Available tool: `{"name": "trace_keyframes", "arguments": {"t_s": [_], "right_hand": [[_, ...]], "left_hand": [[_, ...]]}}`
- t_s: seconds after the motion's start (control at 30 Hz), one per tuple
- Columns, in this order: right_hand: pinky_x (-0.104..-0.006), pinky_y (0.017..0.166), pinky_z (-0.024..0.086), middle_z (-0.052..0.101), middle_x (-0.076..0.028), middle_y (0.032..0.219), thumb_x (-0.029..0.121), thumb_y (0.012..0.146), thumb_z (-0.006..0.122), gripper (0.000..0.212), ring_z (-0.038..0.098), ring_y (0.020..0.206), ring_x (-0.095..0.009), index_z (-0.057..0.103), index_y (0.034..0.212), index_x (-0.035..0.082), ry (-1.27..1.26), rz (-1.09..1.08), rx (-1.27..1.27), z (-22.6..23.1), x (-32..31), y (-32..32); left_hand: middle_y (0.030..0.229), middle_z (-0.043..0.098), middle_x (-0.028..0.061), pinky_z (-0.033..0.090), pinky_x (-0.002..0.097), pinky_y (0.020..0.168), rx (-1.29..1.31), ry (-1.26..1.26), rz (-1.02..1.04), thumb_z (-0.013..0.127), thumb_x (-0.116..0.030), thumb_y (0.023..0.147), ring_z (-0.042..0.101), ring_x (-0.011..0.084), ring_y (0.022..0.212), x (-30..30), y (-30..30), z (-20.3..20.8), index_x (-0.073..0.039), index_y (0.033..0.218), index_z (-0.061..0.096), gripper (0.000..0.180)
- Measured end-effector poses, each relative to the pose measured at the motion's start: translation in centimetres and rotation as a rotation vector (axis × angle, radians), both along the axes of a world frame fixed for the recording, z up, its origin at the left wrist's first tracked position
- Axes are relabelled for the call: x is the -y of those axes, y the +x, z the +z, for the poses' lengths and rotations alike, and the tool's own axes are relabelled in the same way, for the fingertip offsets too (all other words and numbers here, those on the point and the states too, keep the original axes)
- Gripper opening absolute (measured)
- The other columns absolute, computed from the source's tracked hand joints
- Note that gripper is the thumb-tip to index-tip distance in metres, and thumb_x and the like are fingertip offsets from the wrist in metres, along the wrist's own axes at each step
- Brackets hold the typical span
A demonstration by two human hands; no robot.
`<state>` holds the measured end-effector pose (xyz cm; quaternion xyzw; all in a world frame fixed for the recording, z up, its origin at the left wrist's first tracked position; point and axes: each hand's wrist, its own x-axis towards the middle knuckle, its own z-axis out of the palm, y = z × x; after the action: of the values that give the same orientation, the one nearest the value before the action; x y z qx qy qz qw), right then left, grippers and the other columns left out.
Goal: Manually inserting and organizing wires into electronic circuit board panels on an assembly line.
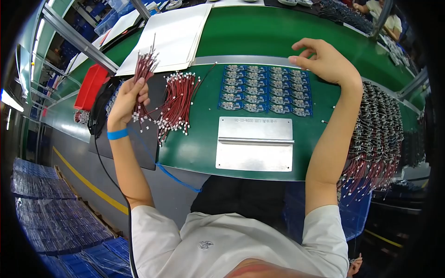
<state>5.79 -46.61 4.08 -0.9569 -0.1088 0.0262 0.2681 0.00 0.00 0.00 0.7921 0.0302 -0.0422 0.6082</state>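
My left hand (126, 99) is closed round a bundle of red-and-black wire cables (145, 65) with small white connectors, held upright at the left of the bench. Just right of it lies a pile of similar wire cables (178, 102). My right hand (328, 60) is beyond the far right corner of the blue circuit boards (266, 90), thumb and fingers apart with nothing visible between them. These boards lie in rows on the green mat. Nearer to me sits a silver metal plate (255, 155) with a raised bar across it.
Boards with wires attached (378, 125) are heaped at the right. White sheets (174, 34) lie at the far left, near a red bin (91, 88). A blue strap (117, 134) circles my left wrist, and a blue cord (174, 177) hangs over the bench edge.
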Motion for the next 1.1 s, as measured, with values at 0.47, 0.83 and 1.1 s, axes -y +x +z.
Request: {"name": "trace_keyframes", "arguments": {"t_s": [0.47, 0.83, 1.1], "right_hand": [[-0.0296, 0.065, 0.055, 0.067, -0.014, 0.099, 0.048, 0.101, 0.049, 0.056, 0.065, 0.081, -0.017, 0.059, 0.118, -0.005, 0.611, 0.485, -0.279, -0.9, -14.5, -5.2], [-0.0268, 0.048, 0.056, 0.064, -0.007, 0.081, 0.014, 0.095, 0.063, 0.020, 0.067, 0.066, -0.012, 0.065, 0.102, -0.005, 0.931, 0.214, 0.296, -2.3, -10.9, 1.7], [-0.0269, 0.050, 0.052, 0.070, -0.007, 0.080, 0.015, 0.094, 0.061, 0.018, 0.066, 0.054, -0.012, 0.065, 0.104, 0.000, 0.593, -0.148, 0.396, -3.5, -7.3, 3.6]], "left_hand": [[0.073, 0.037, -0.0003, 0.036, 0.0240, 0.058, 0.363, -1.357, -0.156, 0.040, -0.015, 0.107, 0.034, 0.0089, 0.060, 4.9, 1.2, 1.1, -0.001, 0.111, 0.051, 0.018], [0.088, 0.055, 0.0056, 0.042, 0.0288, 0.061, 0.014, -0.934, -0.297, 0.044, -0.014, 0.102, 0.050, 0.0144, 0.076, 21.1, 5.0, 1.4, -0.002, 0.104, 0.054, 0.016], [0.084, 0.051, 0.0047, 0.046, 0.0330, 0.070, -0.185, -1.069, -0.521, 0.037, -0.024, 0.101, 0.050, 0.0178, 0.078, 25.4, 8.8, -0.4, -0.002, 0.100, 0.052, 0.026]]}}
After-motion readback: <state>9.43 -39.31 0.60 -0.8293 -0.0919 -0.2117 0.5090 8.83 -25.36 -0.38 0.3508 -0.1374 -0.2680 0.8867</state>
